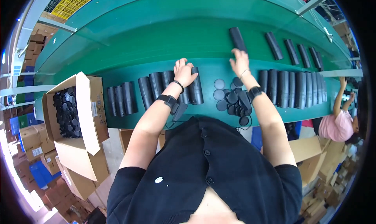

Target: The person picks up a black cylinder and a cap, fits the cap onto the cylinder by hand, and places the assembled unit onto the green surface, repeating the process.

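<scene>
My left hand (184,73) lies over a row of black ribbed tubes (196,87) on the near strip of the green bench. Its fingers bend round the far end of a tube, which the hand partly hides. My right hand (240,63) reaches over to the green belt, thumb and fingers apart. Its fingertips are at the near end of a single black tube (237,38). Between my forearms lies a loose pile of black round discs (221,104), with a few lying singly at its left edge.
More black tubes (291,89) stand in a row at the right, and others (121,98) at the left. Several tubes (274,46) lie spaced along the belt. An open cardboard box (94,110) full of black discs is at far left. Another person (337,126) works at far right.
</scene>
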Demonstrator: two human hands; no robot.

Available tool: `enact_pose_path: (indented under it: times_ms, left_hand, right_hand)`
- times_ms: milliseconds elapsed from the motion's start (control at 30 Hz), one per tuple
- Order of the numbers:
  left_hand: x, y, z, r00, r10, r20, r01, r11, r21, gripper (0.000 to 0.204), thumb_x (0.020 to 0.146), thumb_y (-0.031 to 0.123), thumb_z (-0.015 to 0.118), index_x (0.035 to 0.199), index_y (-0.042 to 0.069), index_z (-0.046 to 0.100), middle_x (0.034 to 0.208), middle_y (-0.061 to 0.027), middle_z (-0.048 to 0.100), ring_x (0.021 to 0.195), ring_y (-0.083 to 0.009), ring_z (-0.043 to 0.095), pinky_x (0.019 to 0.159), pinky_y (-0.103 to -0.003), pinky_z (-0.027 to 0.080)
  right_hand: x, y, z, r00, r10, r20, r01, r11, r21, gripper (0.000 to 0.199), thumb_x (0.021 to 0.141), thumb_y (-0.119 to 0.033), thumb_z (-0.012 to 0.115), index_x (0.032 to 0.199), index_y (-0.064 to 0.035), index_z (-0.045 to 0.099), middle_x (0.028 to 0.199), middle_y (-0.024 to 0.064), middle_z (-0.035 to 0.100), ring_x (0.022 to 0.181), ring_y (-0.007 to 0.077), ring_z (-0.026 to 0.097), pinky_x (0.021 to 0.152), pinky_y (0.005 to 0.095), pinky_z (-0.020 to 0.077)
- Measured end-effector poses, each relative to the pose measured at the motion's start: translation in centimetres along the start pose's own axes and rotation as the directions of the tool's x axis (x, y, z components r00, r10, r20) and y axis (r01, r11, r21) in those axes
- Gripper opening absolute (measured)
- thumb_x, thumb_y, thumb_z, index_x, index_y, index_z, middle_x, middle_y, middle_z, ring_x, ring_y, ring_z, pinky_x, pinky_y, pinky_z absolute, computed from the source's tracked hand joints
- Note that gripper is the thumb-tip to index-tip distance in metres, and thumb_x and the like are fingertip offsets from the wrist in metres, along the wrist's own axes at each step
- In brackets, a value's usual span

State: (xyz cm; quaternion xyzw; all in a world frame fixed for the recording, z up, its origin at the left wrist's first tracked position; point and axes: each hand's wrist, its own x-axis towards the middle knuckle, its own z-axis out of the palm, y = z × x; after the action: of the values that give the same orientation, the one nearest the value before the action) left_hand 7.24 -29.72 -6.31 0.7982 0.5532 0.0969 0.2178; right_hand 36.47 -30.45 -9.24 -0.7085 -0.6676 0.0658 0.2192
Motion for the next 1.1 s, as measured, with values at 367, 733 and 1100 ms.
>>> enact_pose_path:
  times_ms: [367,733,1100]
  left_hand:
    - [-7.6,2.4,-3.3,0.972,0.191,-0.135,-0.234,0.810,-0.538,0.048,0.063,0.012,0.086,0.099,0.004,0.056,0.130,-0.0168,0.039,0.121,-0.0330,0.045,0.100,-0.042,0.043]
    - [-10.1,2.1,-0.8,0.949,0.133,0.287,0.245,0.263,-0.933,0.064,0.071,0.007,0.085,0.121,0.009,0.044,0.116,-0.0075,0.059,0.111,-0.0143,0.055,0.094,-0.033,0.047]
    - [-11.3,3.4,-1.7,0.942,0.226,0.250,0.096,0.530,-0.842,0.065,0.072,0.015,0.084,0.125,0.007,0.049,0.115,-0.0048,0.054,0.106,-0.0133,0.052,0.088,-0.030,0.047]
  right_hand:
    - [-12.4,-6.3,-1.9,0.776,-0.179,0.605,0.222,0.975,0.004,0.061,0.070,-0.017,0.077,0.127,-0.0111,0.055,0.126,0.0099,0.049,0.123,0.0309,0.043,0.100,0.0469,0.0379]
    - [-12.2,-7.9,-6.1,0.752,-0.273,0.600,-0.630,-0.566,0.532,0.048,0.098,-0.026,0.053,0.133,0.0055,0.045,0.123,0.0188,0.055,0.098,0.0246,0.059,0.086,0.0313,0.0501]
    - [-13.4,-9.7,-8.7,0.802,-0.337,0.493,-0.594,-0.528,0.606,0.055,0.098,-0.027,0.054,0.144,-0.0049,0.035,0.127,0.0198,0.052,0.104,0.0266,0.056,0.090,0.0353,0.0481]
